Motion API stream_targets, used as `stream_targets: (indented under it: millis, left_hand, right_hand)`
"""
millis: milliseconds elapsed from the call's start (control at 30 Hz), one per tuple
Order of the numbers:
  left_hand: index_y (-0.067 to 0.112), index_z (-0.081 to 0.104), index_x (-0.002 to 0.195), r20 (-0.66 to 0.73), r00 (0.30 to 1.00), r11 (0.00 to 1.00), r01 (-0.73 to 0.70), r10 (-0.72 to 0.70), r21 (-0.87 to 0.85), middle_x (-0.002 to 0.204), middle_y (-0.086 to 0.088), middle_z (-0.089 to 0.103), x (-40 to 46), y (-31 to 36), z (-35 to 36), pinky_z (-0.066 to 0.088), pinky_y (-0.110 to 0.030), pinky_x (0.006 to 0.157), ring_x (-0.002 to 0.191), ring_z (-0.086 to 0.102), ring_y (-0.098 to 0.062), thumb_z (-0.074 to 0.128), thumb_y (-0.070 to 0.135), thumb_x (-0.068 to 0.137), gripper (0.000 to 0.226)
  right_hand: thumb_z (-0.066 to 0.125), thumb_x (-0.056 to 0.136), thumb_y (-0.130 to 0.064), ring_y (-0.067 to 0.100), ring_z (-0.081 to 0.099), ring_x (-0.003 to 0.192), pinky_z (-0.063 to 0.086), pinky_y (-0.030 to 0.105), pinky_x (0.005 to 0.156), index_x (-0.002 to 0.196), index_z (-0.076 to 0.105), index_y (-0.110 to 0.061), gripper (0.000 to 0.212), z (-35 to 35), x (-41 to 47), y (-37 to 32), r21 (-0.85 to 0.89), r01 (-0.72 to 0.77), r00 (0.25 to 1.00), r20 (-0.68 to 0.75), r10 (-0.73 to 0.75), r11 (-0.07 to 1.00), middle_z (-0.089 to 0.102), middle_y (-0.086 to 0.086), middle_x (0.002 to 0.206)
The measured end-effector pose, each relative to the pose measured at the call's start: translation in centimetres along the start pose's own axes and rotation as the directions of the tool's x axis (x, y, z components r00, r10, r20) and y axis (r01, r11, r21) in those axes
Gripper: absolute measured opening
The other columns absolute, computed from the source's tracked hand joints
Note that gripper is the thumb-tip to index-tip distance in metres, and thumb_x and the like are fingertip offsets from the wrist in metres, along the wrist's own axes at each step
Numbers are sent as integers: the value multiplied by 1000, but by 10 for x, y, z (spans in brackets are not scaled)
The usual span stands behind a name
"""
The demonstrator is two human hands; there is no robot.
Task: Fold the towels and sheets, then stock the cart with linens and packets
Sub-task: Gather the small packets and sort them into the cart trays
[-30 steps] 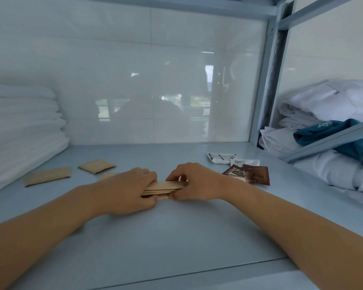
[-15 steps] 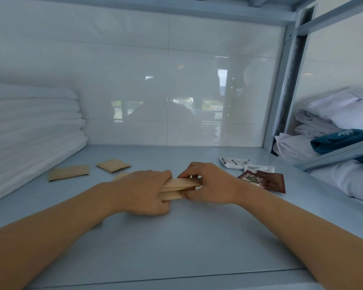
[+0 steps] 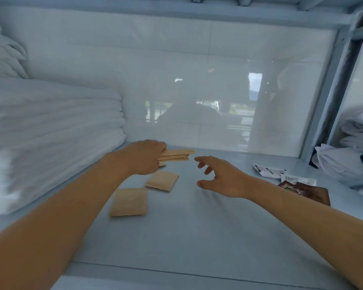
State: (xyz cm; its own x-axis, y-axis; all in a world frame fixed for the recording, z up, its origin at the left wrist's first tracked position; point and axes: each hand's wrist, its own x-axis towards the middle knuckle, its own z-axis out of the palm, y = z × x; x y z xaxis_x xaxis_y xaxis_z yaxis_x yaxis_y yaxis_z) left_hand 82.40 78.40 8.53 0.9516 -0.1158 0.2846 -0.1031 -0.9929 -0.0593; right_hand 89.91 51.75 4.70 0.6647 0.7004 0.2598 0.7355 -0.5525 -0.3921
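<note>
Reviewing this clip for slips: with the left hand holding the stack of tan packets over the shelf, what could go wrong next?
The left hand grips the tan packet stack by one end only, and the right hand is off it, so packets may fan out or slide free. Two loose tan packets lie just below; setting the stack down there could scatter them.

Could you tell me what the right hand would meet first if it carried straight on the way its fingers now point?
Probably the stack of tan packets gripped by the left hand. The open right hand points its fingers up and left at the stack's free end, across a small gap. Depth is unclear, so it might pass just in front.
</note>
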Motion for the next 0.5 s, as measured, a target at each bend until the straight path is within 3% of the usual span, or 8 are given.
stream_targets:
  millis: [100, 200, 267, 400, 500]
  left_hand:
    - [26, 49, 104, 32, 995, 995, 92, -93, 32, 110, -2, 57, -5, -40, -3, 45, -37, 78, 93, 55, -22, 58, 24, 94, 14]
    - [23, 54, 113, 55, 977, 970, 198, -207, 141, 119, -3, 58, -21, -83, -5, 45, -36, 84, 107, 58, -25, 62, 40, 96, 26]
    - [25, 52, 105, 117, 954, 955, 256, -275, 151, 119, -4, 58, -32, -106, -3, 43, -34, 83, 102, 55, -22, 65, 46, 94, 27]
    - [24, 52, 96, 153, 938, 951, 307, -310, 43, 105, 2, 58, -43, -125, 12, 47, -34, 86, 102, 58, -22, 74, 56, 86, 40]
    - [22, 68, 99, 152, 941, 944, 318, -303, -88, 95, 4, 68, -38, -124, 17, 54, -36, 86, 93, 66, -18, 83, 65, 72, 54]
  right_hand:
    - [70, 95, -41, 9, 56, 114, 41, 19, 89, 154, 41, -29, 67, 13, 36, -14, 15, -2, 999, 33, 2, 1000, 53, -9, 137]
    - [70, 95, -41, 14, 56, 118, 43, 25, 96, 152, 42, -27, 65, 28, 72, -29, 14, 3, 996, 89, -4, 1000, 53, -4, 140]
    - [70, 95, -37, 16, 54, 121, 43, 28, 101, 153, 42, -26, 65, 37, 95, -36, -4, 13, 993, 116, -13, 1000, 53, -1, 143]
    - [64, 97, -28, 20, 50, 133, 38, 26, 102, 153, 44, -20, 60, 50, 138, -47, -57, 1, 986, 167, 8, 998, 49, 3, 151]
    - [61, 100, -42, 24, 47, 139, 36, 32, 109, 151, 48, -15, 59, 57, 164, -53, -63, -43, 982, 180, 54, 997, 47, 7, 154]
